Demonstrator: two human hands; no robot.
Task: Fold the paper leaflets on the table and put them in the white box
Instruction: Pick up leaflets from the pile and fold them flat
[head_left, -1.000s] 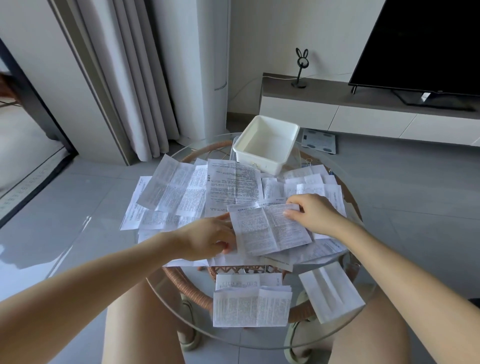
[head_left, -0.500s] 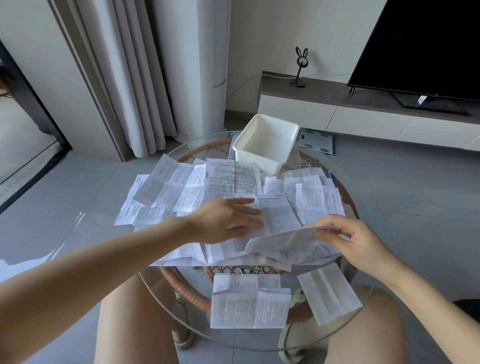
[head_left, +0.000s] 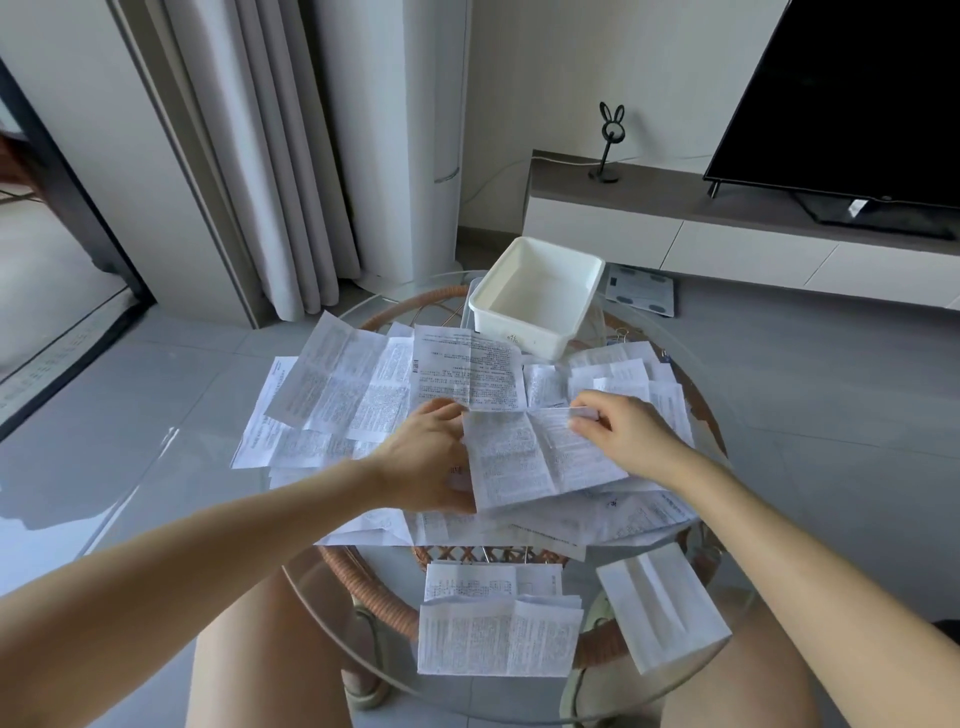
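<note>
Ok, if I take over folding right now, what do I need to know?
The left hand holds the left edge of one leaflet; the right hand pinches its top right edge.
The white box at the far side of the table is empty.
Some folded leaflets lie at the near edge; none boxed.
To do: fold this one and the spread-out pile, then box them all.

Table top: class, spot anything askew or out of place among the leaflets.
The white folded sheet at the near right lies crooked beside the squared stack. The unfolded leaflets overlap at odd angles, and the white box holds none yet. The held leaflet is creased, not torn.
</note>
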